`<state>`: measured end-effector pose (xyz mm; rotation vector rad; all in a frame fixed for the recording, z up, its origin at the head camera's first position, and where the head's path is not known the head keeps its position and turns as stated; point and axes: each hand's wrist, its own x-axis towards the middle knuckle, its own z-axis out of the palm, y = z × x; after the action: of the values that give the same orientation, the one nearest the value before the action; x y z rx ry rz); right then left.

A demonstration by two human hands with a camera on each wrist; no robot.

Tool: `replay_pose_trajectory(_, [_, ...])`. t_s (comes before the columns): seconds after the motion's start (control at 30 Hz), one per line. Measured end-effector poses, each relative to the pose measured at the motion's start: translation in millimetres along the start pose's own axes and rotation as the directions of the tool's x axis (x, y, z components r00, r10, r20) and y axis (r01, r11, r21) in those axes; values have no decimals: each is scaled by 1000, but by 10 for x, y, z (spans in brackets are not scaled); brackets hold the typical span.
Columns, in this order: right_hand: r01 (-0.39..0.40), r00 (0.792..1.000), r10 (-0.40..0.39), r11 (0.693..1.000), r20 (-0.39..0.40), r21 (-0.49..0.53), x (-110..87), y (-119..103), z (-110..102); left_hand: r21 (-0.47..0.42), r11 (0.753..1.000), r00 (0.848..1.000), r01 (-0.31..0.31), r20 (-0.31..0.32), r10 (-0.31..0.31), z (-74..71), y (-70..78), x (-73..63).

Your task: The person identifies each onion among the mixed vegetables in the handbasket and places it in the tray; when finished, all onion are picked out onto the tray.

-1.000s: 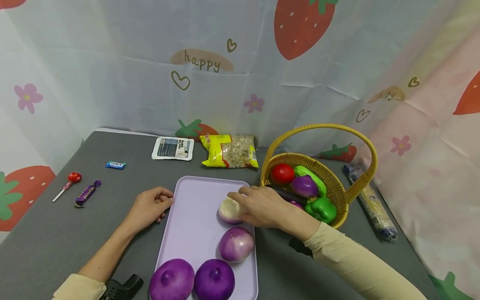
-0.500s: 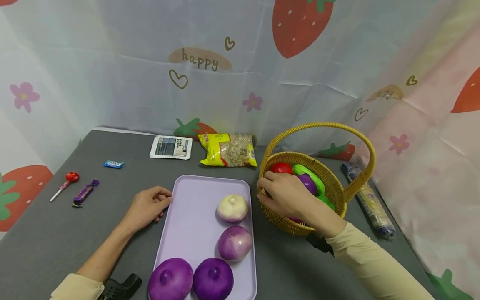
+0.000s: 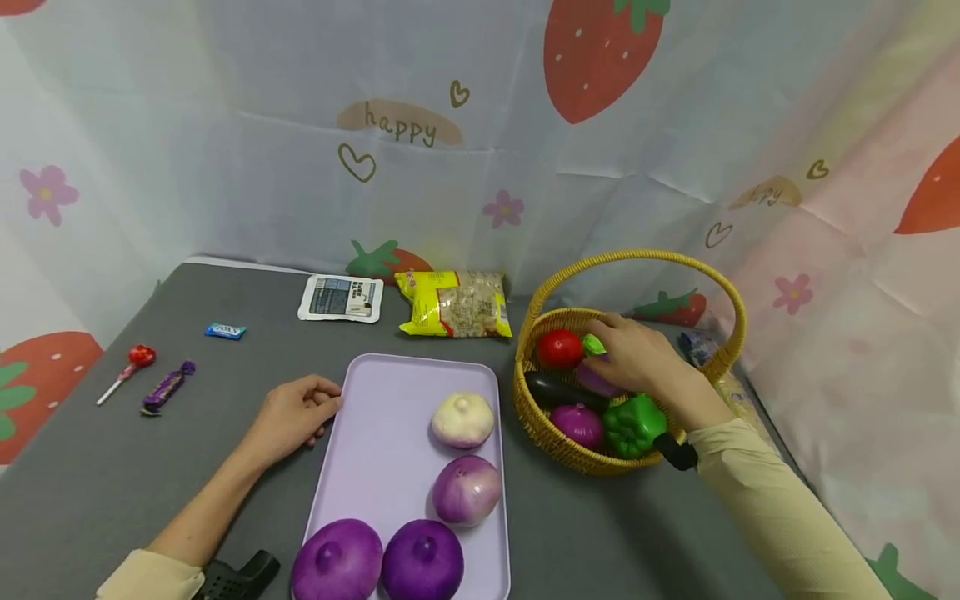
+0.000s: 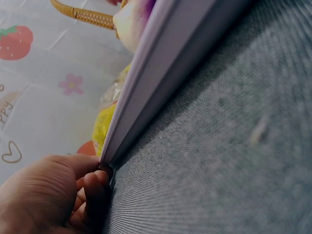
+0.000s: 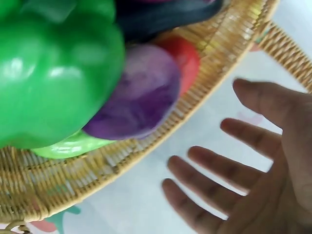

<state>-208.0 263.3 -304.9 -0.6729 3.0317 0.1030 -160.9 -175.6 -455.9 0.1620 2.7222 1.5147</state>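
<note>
The table point(image 3: 90, 500) is dark grey, the tray point(image 3: 390, 433) pale lilac; its two big onions point(image 3: 423, 560) are vivid purple, a third onion point(image 3: 467, 490) mauve, a fourth onion point(image 3: 462, 420) cream with a purple base. The woven basket point(image 3: 543, 440) is golden yellow, its tomato point(image 3: 559, 348) red, eggplant point(image 3: 558, 390) near black, pepper point(image 3: 633, 427) bright green. The sleeves point(image 3: 787, 504) are cream. The curtain point(image 3: 247, 183) is whitish, printed with red strawberries point(image 3: 603, 58), mauve flowers point(image 3: 502, 208) and brown hearts point(image 3: 357, 163).

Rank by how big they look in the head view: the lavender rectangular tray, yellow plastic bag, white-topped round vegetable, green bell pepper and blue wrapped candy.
Largest to smallest:
1. Lavender rectangular tray
2. Yellow plastic bag
3. White-topped round vegetable and green bell pepper, too alike to rank
4. Blue wrapped candy
</note>
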Motion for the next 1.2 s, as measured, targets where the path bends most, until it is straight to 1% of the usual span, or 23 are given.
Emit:
replay_pose_trajectory(0.07, [-26, 995, 25, 1000, 98, 12, 14, 48, 15, 1, 1000, 1000, 0, 3, 0, 16, -8, -8])
replay_pose_trajectory(0.17, [-62, 972, 56, 998, 228, 20, 28, 96, 43, 3, 1000, 1000, -1, 3, 1, 36, -17, -14])
replay_pose_trajectory(0.27, [-68, 950, 56, 997, 307, 28, 38, 119, 75, 2, 1000, 1000, -4, -3, 4, 45, -22, -14])
replay_pose_trajectory(0.37, [-44, 944, 29, 998, 329, 36, 48, 133, 107, -4, 1000, 1000, -5, -4, 5, 46, -22, -15])
replay_pose_trajectory(0.47, [-18, 943, 4, 999, 332, 39, 59, 144, 140, -9, 1000, 1000, -2, 0, 2, 44, -23, -21])
replay_pose_trajectory(0.67, [-1, 944, -8, 1000, 330, 27, 64, 148, 180, -7, 1000, 1000, 8, -1, -8, 46, -31, -39])
replay_pose_trajectory(0.73, [4, 951, -10, 1000, 308, 20, 56, 140, 181, -7, 1000, 1000, 8, -1, -8, 50, -34, -45])
replay_pose_trajectory(0.8, [7, 966, -9, 1000, 260, 9, 29, 125, 175, -9, 1000, 1000, 8, 0, -8, 55, -40, -49])
replay_pose_trajectory(0.9, [7, 989, -6, 1000, 149, -3, -33, 86, 145, -11, 1000, 1000, 5, 2, -5, 55, -46, -46])
replay_pose_trajectory(1.0, [13, 999, -13, 1000, 33, 1, -121, 28, 110, -8, 1000, 1000, -2, 1, 2, 43, -51, -29])
replay_pose_trajectory(1.1, [46, 995, -46, 999, -85, -4, -221, -66, 78, -4, 1000, 1000, -8, 0, 8, 28, -50, -6])
replay_pose_trajectory(1.17, [79, 982, -81, 997, -171, -19, -292, -159, 57, -6, 1000, 1000, -9, 0, 9, 16, -46, 6])
replay_pose_trajectory(1.2, [103, 971, -106, 994, -215, -26, -323, -217, 46, -8, 1000, 1000, -7, 1, 7, 9, -44, 10])
